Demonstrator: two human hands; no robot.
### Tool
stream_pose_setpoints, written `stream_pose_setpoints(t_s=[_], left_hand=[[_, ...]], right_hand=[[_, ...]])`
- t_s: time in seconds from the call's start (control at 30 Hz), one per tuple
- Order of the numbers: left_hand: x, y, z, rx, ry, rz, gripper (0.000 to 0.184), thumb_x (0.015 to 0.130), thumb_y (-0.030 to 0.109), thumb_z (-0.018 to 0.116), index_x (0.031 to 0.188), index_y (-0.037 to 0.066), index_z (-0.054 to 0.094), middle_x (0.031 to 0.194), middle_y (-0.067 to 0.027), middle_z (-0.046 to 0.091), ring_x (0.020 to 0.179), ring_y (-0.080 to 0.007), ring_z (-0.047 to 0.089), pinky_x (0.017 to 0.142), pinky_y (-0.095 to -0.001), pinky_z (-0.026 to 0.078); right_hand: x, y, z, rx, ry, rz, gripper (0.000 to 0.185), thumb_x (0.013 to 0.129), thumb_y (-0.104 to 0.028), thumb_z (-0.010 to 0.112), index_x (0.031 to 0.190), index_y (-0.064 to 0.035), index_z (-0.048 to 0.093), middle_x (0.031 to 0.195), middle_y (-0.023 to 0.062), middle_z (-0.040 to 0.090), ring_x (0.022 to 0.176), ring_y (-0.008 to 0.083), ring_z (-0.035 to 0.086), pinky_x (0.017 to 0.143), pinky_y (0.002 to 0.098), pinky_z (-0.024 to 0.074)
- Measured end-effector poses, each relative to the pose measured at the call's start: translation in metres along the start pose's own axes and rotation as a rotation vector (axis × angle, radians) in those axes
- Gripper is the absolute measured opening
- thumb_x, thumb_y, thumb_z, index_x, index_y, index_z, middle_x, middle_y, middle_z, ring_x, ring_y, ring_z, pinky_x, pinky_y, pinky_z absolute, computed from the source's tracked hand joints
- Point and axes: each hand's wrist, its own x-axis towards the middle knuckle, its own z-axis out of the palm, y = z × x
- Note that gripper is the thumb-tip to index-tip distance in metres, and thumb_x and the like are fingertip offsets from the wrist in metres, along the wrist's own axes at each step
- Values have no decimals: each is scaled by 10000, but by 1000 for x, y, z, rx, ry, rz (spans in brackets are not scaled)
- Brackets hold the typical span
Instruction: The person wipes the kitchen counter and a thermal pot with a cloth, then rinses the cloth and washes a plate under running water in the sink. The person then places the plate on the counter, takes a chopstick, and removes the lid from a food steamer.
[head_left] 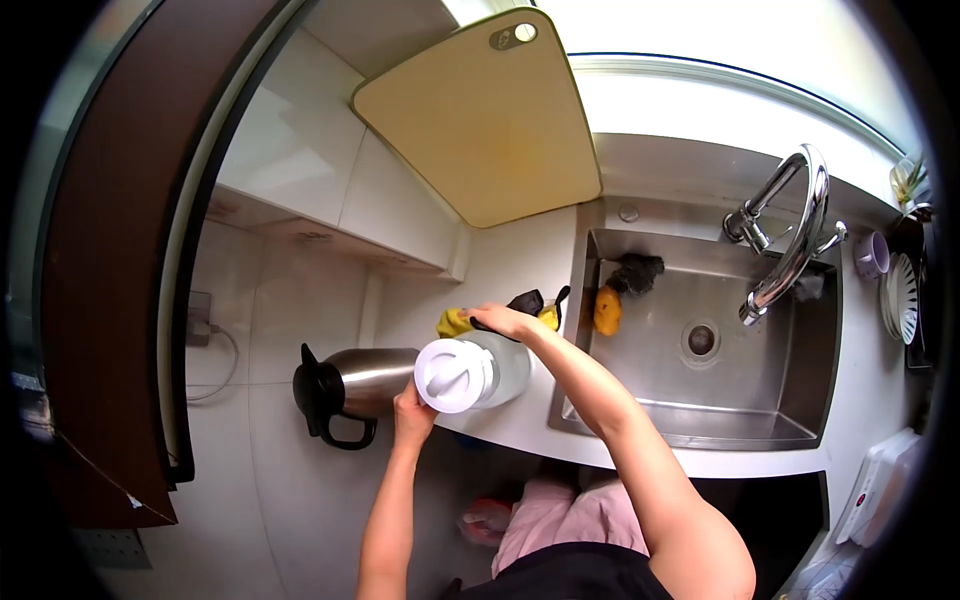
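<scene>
A water pitcher [507, 372] with a clear body and a white lid [452, 378] stands at the counter's front edge. My left hand [413, 418] grips its near left side, fingers partly hidden by the lid. Behind the pitcher, my right hand [500, 321] is closed over a yellow and black cloth [455, 323], against the pitcher's far side. More yellow and black material [535, 304] shows beyond my right wrist; I cannot tell if it is the same piece. Left of the pitcher is a steel thermal jug [375, 382] with a black lid and handle.
A steel sink [640, 395] with a chrome tap [815, 215] lies to the right. An orange sponge [607, 311] and dark scourer [637, 273] sit inside it. A cutting board [490, 130] leans at the back. A purple mug [871, 255] and plates [900, 298] stand far right.
</scene>
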Motion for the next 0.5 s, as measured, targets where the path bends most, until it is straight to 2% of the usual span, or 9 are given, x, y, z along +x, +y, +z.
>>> stream_pose_setpoints(t_s=[0.03, 0.07, 0.13, 0.17, 0.27, 0.33, 0.4, 0.43, 0.5], left_hand=[[0, 7, 1, -32, 26, -12, 329, 762, -15, 701, 1083, 7, 631, 916, -176, 707, 885, -255, 709, 742, -317, 527], [-2, 8, 4, -36, 25, -16, 329, 762, -15, 701, 1083, 7, 631, 916, -176, 707, 885, -255, 709, 742, -317, 527], [-9, 7, 10, -54, 97, -50, 332, 762, -8, 708, 1085, 11, 633, 921, -169, 708, 887, -234, 706, 735, -306, 522], [-10, 6, 14, -80, 123, -24, 336, 761, 1, 717, 1085, 7, 631, 912, -163, 709, 884, -211, 702, 736, -299, 517], [-17, 17, 28, -99, 213, -52, 343, 753, 24, 743, 1076, -1, 629, 906, -155, 713, 886, -208, 701, 738, -302, 515], [-20, 25, 42, -124, 237, -34, 362, 757, 65, 772, 1074, -19, 620, 906, -121, 715, 825, -183, 685, 725, -307, 515], [-22, 42, 56, -205, 336, -159, 463, 760, 186, 813, 1132, 12, 600, 892, -105, 700, 796, -199, 668, 739, -322, 514], [-18, 52, 65, -334, 354, -223, 437, 800, 169, 786, 1152, 5, 585, 914, -84, 680, 772, -153, 618, 736, -304, 506], [-11, 69, 75, -337, 373, -235, 461, 880, 180, 703, 1250, -12, 507, 976, -106, 663, 751, -159, 614, 691, -310, 509]], right_hand=[[-12, 13, 5, -66, 190, -252, 567, 967, -444, 439, 1206, 46, 593, 1230, 194, 622, 1142, 266, 575, 971, 339, 410], [-20, 24, 10, -67, 189, -248, 567, 967, -444, 439, 1206, 46, 593, 1230, 194, 622, 1142, 266, 575, 971, 339, 410], [-33, 40, 23, 185, 424, -346, 532, 987, -415, 425, 1219, 34, 590, 1225, 216, 616, 1147, 285, 570, 978, 343, 398], [-42, 41, 32, 209, 569, -415, 527, 988, -417, 430, 1118, 55, 626, 1125, 230, 643, 1068, 339, 581, 940, 368, 405], [-63, 54, 44, 60, 773, -451, 457, 1005, -354, 384, 1022, 64, 567, 1060, 241, 598, 999, 393, 533, 871, 426, 400], [-59, 82, 65, 19, 977, -510, 447, 1001, -301, 367, 1269, 39, 480, 1260, 243, 506, 1162, 411, 441, 1022, 439, 311], [-74, 82, 87, 103, 993, -489, 470, 1000, -265, 357, 1352, 44, 402, 1355, 239, 428, 1261, 414, 361, 1088, 436, 242], [-74, 91, 102, 44, 1032, -509, 490, 992, -249, 372, 1391, 34, 344, 1406, 234, 368, 1308, 402, 320, 1106, 440, 218], [-78, 93, 129, 48, 1082, -487, 556, 931, -199, 466, 1419, 12, 305, 1424, 242, 348, 1329, 411, 309, 1110, 453, 222]])
